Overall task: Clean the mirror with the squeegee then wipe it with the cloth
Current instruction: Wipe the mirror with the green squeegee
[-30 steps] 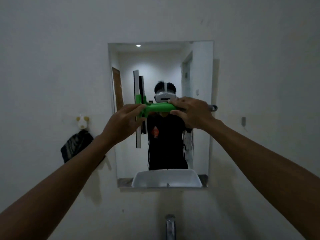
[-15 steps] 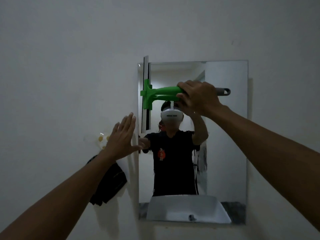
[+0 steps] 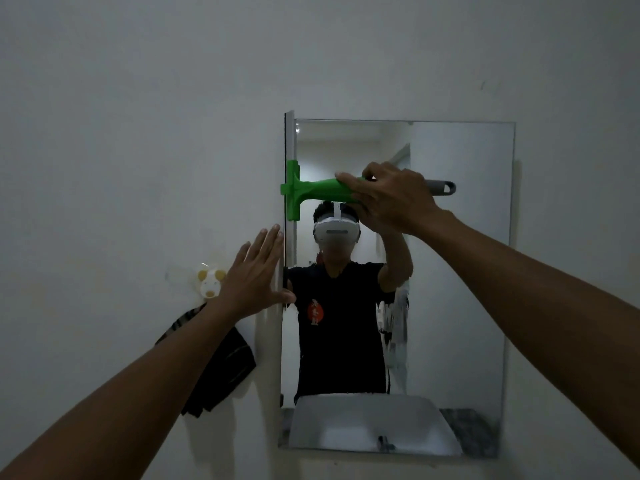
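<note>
Overhead, squeegee [image 3: 313, 190] in right hand [image 3: 391, 199]

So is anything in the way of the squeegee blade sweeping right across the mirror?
Nothing visible. The squeegee, gripped by the right hand, has its blade vertical at the left edge of the mirror, and the glass to its right is bare. The left hand lies flat by that edge, behind the blade's path.

You've got one green plastic squeegee [image 3: 311, 188], one rectangular wall mirror [image 3: 460, 271], one dark striped cloth [image 3: 221, 372] hanging, one small mouse-shaped hook [image 3: 209, 282], and two bare hands up.
</note>
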